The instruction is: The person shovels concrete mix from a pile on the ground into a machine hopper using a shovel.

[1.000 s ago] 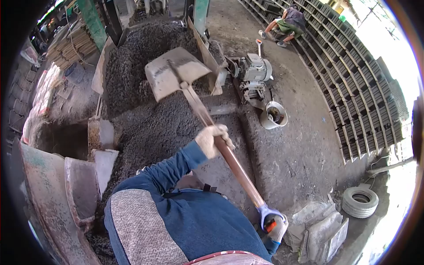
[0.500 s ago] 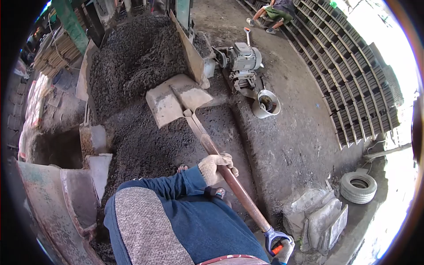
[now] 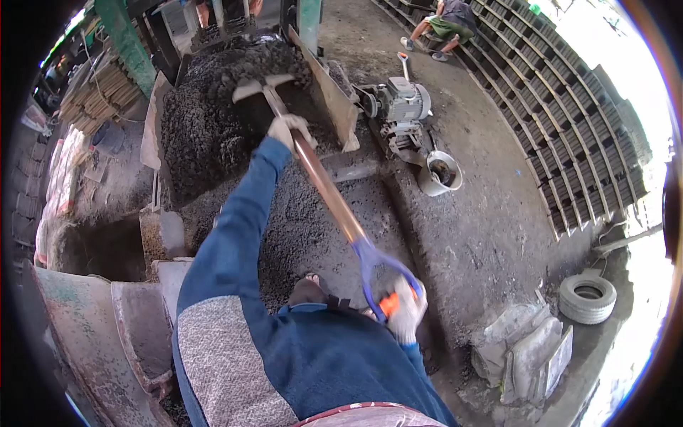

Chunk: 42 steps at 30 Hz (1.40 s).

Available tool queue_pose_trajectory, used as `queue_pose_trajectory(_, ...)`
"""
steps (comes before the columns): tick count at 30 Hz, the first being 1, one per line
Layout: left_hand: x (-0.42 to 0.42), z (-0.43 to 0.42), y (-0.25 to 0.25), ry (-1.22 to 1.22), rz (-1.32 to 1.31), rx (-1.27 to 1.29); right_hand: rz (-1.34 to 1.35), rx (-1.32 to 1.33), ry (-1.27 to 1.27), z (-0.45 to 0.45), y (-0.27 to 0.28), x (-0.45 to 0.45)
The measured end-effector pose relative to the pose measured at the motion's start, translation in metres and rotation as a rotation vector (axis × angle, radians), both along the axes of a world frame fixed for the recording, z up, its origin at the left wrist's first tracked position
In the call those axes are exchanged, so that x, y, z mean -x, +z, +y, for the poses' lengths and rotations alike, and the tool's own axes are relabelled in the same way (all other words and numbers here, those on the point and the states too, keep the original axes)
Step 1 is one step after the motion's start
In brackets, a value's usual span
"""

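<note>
My left hand (image 3: 290, 132), in a pale glove, is wrapped round the upper shaft of a shovel (image 3: 324, 186), close to its blade. The blade sits in the heap of dark, crumbly material (image 3: 206, 117), its lower part hidden by that material. Lower right, my right hand (image 3: 408, 313), also gloved, grips the orange crossbar inside the shovel's blue D-shaped handle (image 3: 366, 257). The shaft runs slantwise from upper left to lower right.
Right of the heap stand a motor (image 3: 407, 99) and a white bucket (image 3: 440, 173). Another person (image 3: 452, 25) sits by the racks of blocks (image 3: 562, 121). A tyre (image 3: 588, 299) and crumpled sacks (image 3: 523, 349) lie lower right. A rusty metal sheet (image 3: 89, 334) is lower left.
The shovel has moved forward and its blade has gone from above the ground into the heap. My left arm has stretched out, and my right hand has come forward and left with the handle.
</note>
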<state>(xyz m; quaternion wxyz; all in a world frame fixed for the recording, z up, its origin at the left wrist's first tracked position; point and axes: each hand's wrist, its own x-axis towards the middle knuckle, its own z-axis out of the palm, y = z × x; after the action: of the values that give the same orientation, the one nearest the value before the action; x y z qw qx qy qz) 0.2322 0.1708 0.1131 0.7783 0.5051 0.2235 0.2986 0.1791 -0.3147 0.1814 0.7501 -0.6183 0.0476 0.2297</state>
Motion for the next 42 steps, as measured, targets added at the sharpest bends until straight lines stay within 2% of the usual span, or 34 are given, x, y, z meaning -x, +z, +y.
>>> queue_pose_trajectory(1, -0.001, 0.01, 0.024, -0.026, -0.07, 0.296, -0.077, -0.04, 0.076, 0.011, 0.004, -0.003)
queue_pose_trajectory(2, -0.002, 0.004, 0.038, 0.167, 0.103, 0.264, -0.125, -0.075, 0.178, 0.01, 0.008, -0.008)
queue_pose_trajectory(4, -0.007, -0.002, 0.042, 0.136, 0.012, 0.364, -0.159, -0.137, 0.302, -0.013, 0.035, -0.022)
queue_pose_trajectory(5, -0.003, -0.02, 0.054, 0.099, -0.015, 0.364, -0.124, -0.191, 0.229, -0.036, 0.062, -0.024)
queue_pose_trajectory(7, 0.006, -0.087, 0.091, -0.034, -0.251, 0.665, -0.309, -0.059, -0.038, -0.086, 0.113, -0.032)
queue_pose_trajectory(8, 0.015, -0.128, 0.119, -0.069, -0.29, 0.714, -0.352, -0.023, -0.051, -0.131, 0.121, -0.052)
queue_pose_trajectory(9, 0.019, -0.162, 0.136, -0.099, -0.336, 0.768, -0.483, 0.012, -0.085, -0.171, 0.125, -0.072)
queue_pose_trajectory(11, 0.018, -0.194, 0.132, -0.344, -0.473, 0.839, -0.894, 0.228, -0.099, -0.176, 0.197, -0.074)
queue_pose_trajectory(13, 0.013, -0.228, 0.135, -0.406, -0.485, 0.778, -1.438, 0.659, -0.304, -0.222, 0.217, -0.124)
queue_pose_trajectory(15, -0.004, -0.253, 0.119, -0.581, -0.619, 0.677, -1.541, 0.779, -0.567, -0.227, 0.252, -0.141)
queue_pose_trajectory(16, -0.008, -0.266, 0.119, -0.64, -0.674, 0.533, -1.683, 0.76, -0.654, -0.228, 0.271, -0.152)
queue_pose_trajectory(18, -0.015, -0.291, 0.12, -0.636, -0.726, 0.41, -1.917, 0.711, -0.813, -0.227, 0.315, -0.171)
queue_pose_trajectory(22, -0.008, -0.313, 0.131, -0.723, -0.865, 0.181, -2.319, 0.656, -0.949, -0.167, 0.397, -0.172)
queue_pose_trajectory(25, 0.013, -0.317, 0.137, -0.657, -0.93, 0.147, -2.631, 0.582, -1.002, -0.094, 0.443, -0.149)
queue_pose_trajectory(26, 0.019, -0.319, 0.135, -0.563, -0.945, 0.173, -2.722, 0.554, -1.02, -0.068, 0.456, -0.138)
queue_pose_trajectory(27, 0.035, -0.314, 0.141, -0.58, -0.964, 0.223, -2.803, 0.534, -1.04, -0.042, 0.465, -0.126)
queue_pose_trajectory(30, 0.068, -0.268, 0.145, -0.321, -1.055, 0.37, -3.006, 0.481, -1.14, 0.022, 0.479, -0.098)
queue_pose_trajectory(31, 0.074, -0.237, 0.142, -0.228, -1.07, 0.439, -3.033, 0.46, -1.177, 0.038, 0.474, -0.091)
queue_pose_trajectory(32, 0.07, -0.197, 0.133, -0.184, -1.191, 0.481, -3.0, 0.418, -1.167, 0.052, 0.463, -0.086)
queue_pose_trajectory(33, 0.064, -0.158, 0.118, -0.128, -1.307, 0.537, -2.793, 0.334, -0.942, 0.064, 0.435, -0.079)
queue_pose_trajectory(35, 0.068, -0.091, 0.107, 0.079, -1.039, 0.543, -2.329, 0.163, -0.599, 0.09, 0.368, -0.073)
queue_pose_trajectory(38, 0.056, -0.016, 0.051, 0.0, -0.941, 0.614, -2.065, 0.179, -0.22, 0.109, 0.316, -0.081)
queue_pose_trajectory(41, 0.046, -0.017, 0.049, 0.152, -0.715, 0.713, -2.009, 0.344, -0.331, 0.085, 0.239, -0.13)
queue_pose_trajectory(42, 0.043, -0.017, 0.051, 0.238, -0.649, 0.722, -1.802, 0.346, -0.342, 0.081, 0.21, -0.133)
